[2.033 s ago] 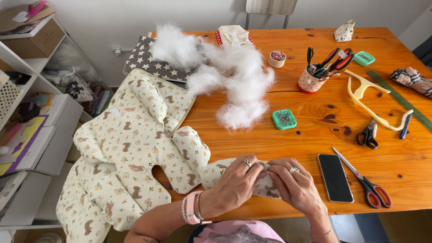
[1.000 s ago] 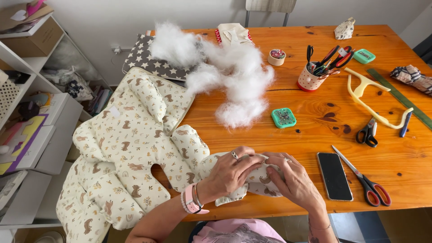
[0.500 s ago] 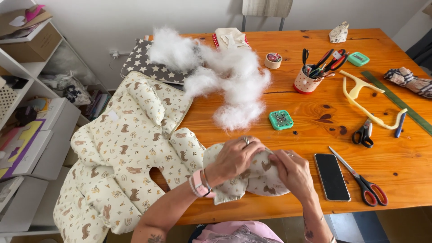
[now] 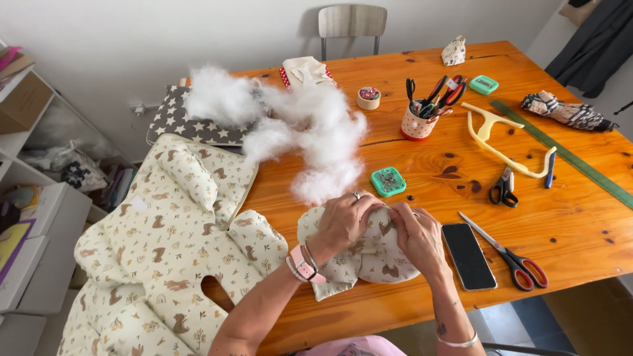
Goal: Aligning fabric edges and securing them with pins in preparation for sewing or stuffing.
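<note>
A small cream cushion (image 4: 369, 260) printed with brown animals lies on the wooden table (image 4: 580, 217) near its front edge. My left hand (image 4: 344, 221), with a pink wristband and a ring, is closed over the cushion's top. My right hand (image 4: 417, 236) grips the same top edge from the right, fingertips meeting the left hand's. A heap of white stuffing fibre (image 4: 310, 132) lies just behind the hands. A large padded liner (image 4: 178, 244) in the same print hangs over the table's left edge.
A black phone (image 4: 468, 256) and red-handled scissors (image 4: 517, 260) lie right of my hands. Further back are a green pin box (image 4: 388, 181), black scissors (image 4: 504, 188), a yellow curve ruler (image 4: 504, 142), a long green ruler (image 4: 567, 155), a tool cup (image 4: 419, 122). Shelves (image 4: 33, 198) stand at left.
Both hands have shifted slightly up the cushion and bunched its top edge together; more of the cushion's lower part now shows. The rest of the table is unchanged.
</note>
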